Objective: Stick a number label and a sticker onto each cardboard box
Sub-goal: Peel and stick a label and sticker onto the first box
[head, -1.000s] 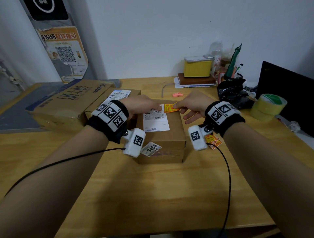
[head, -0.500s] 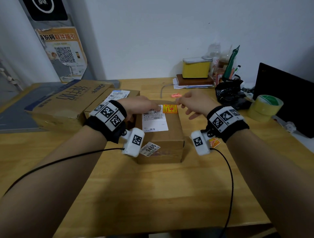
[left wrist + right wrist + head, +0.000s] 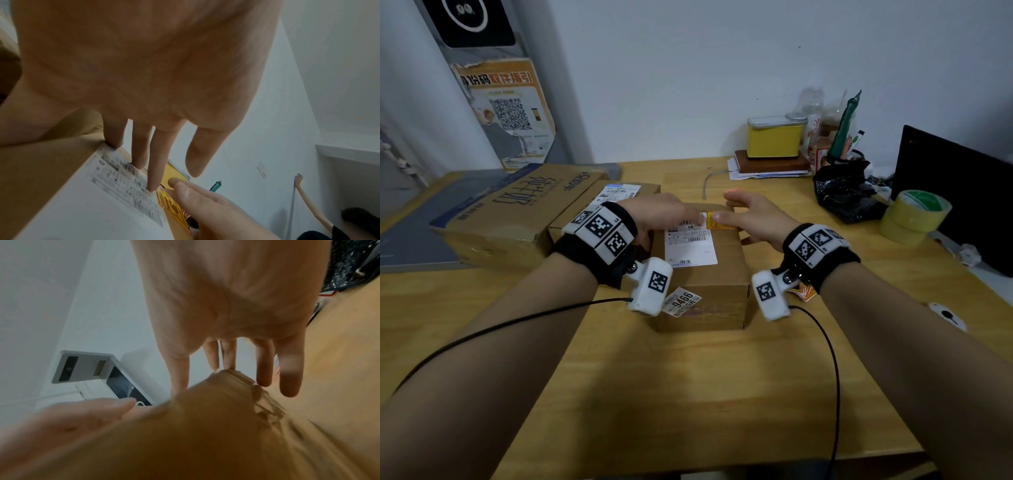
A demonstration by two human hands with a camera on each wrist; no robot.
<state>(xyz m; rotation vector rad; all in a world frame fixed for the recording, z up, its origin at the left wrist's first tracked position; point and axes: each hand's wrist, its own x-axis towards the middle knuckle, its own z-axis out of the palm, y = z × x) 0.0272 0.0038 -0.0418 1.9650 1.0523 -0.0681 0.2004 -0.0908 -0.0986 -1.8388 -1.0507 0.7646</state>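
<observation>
A small cardboard box (image 3: pixel 709 284) stands mid-table with a white shipping label (image 3: pixel 690 246) on top. An orange-yellow sticker (image 3: pixel 717 222) lies flat on the top, right of that label. A number label reading 9466 (image 3: pixel 681 302) sits at the box's front left edge. My left hand (image 3: pixel 671 216) rests straight fingers (image 3: pixel 152 162) on the white label (image 3: pixel 107 194). My right hand (image 3: pixel 748 216) is flat over the far right of the top, its thumb (image 3: pixel 185 190) pressing the sticker (image 3: pixel 170 206). The right wrist view is blurred and shows straight fingers (image 3: pixel 265 363) over the box corner (image 3: pixel 226 402).
Two bigger cardboard boxes (image 3: pixel 517 212) (image 3: pixel 599 205) lie at the left. A sheet of orange stickers (image 3: pixel 804 293) peeks from under my right wrist. A tape roll (image 3: pixel 914 216), a black screen (image 3: pixel 959 195), a black bag (image 3: pixel 846 192) and a yellow tin (image 3: pixel 774 137) fill the back right.
A second ago my right hand pinched the sticker at the box top. It then let go and drew right; now its thumb presses the flat sticker. The left hand stayed.
</observation>
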